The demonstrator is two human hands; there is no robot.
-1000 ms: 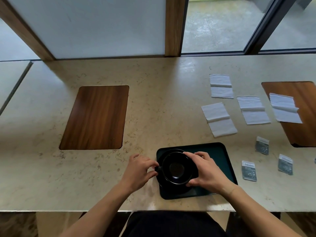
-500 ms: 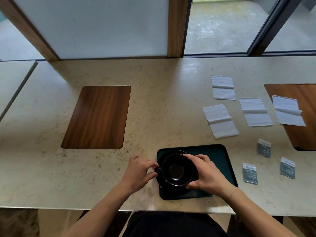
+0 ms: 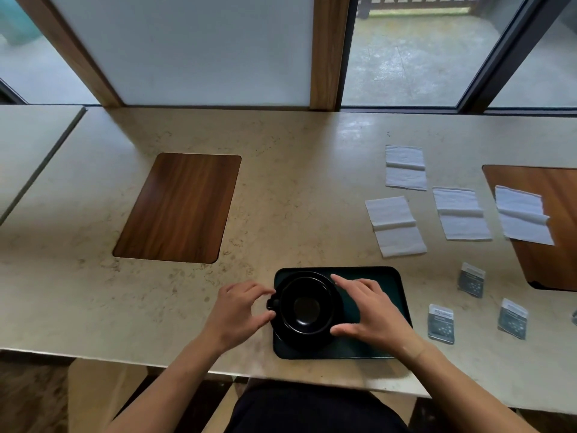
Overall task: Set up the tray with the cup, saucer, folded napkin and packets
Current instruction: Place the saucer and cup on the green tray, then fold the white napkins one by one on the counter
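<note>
A black cup (image 3: 307, 307) stands on a black saucer (image 3: 299, 342) at the left end of the dark green tray (image 3: 387, 284) near the table's front edge. My left hand (image 3: 237, 310) is just left of the cup, its fingertips and thumb on either side of the small handle without closing on it. My right hand (image 3: 373, 310) lies over the tray to the right of the cup, fingers spread and relaxed, with index tip and thumb tip close to the saucer's rim. Several white folded napkins (image 3: 395, 226) and three grey packets (image 3: 441, 323) lie on the table to the right.
A wooden inlay (image 3: 178, 207) sits in the stone tabletop at the left. Another inlay (image 3: 549, 245) is at the far right, with one napkin (image 3: 523, 215) partly on it. Windows run along the back. The table's front edge is just below the tray.
My right hand has slid right, off the cup's rim, and its fingers have spread. My left hand's fingers have loosened around the handle. The cup stays on the saucer.
</note>
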